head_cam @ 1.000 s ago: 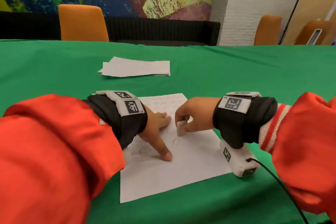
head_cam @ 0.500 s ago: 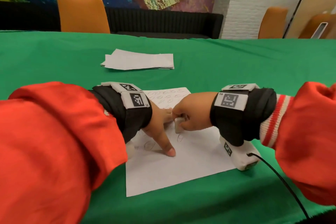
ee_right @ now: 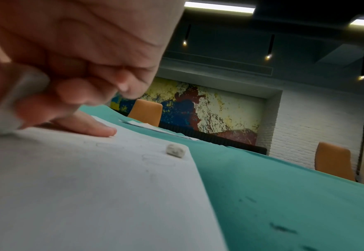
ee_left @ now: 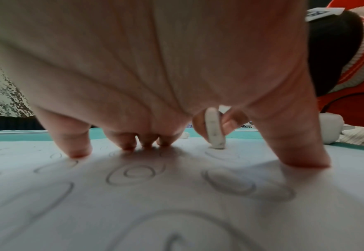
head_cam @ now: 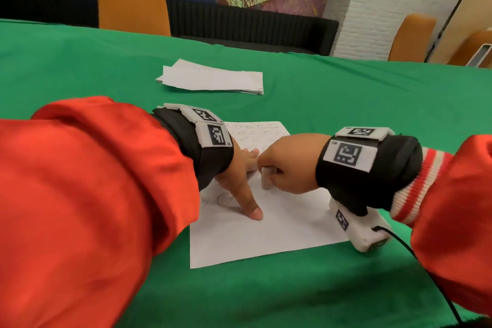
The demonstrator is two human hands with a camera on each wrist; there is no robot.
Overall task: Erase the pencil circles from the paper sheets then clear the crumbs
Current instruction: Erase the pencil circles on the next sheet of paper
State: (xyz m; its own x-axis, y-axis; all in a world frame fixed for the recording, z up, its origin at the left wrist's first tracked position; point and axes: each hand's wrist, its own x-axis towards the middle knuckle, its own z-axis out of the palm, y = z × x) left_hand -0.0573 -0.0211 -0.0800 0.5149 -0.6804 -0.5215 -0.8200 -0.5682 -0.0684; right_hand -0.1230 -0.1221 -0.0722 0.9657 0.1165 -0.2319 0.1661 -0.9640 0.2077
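Note:
A white paper sheet point(head_cam: 279, 229) covered with pencil circles point(ee_left: 133, 173) lies on the green table. My left hand point(head_cam: 239, 176) presses it down with spread fingertips point(ee_left: 303, 159), thumb stretched toward me. My right hand point(head_cam: 287, 165) pinches a white eraser point(head_cam: 266, 177) upright, its lower end on the paper at a circle point(ee_left: 221, 153). The right wrist view shows the eraser point(ee_right: 15, 101) held between thumb and fingers. A second small eraser piece point(ee_right: 176, 150) lies near the sheet's far corner.
A stack of white sheets point(head_cam: 213, 78) lies farther back on the green tablecloth point(head_cam: 372, 93). Orange chairs point(head_cam: 133, 2) and a black bench stand behind the table. Dark crumbs point(ee_right: 282, 227) lie on the cloth right of the sheet. A cable point(head_cam: 415, 255) trails from my right wrist camera.
The eraser and my right hand have shifted slightly toward my left fingers on the sheet. My left hand stays pressed on the paper. The head view has moved closer.

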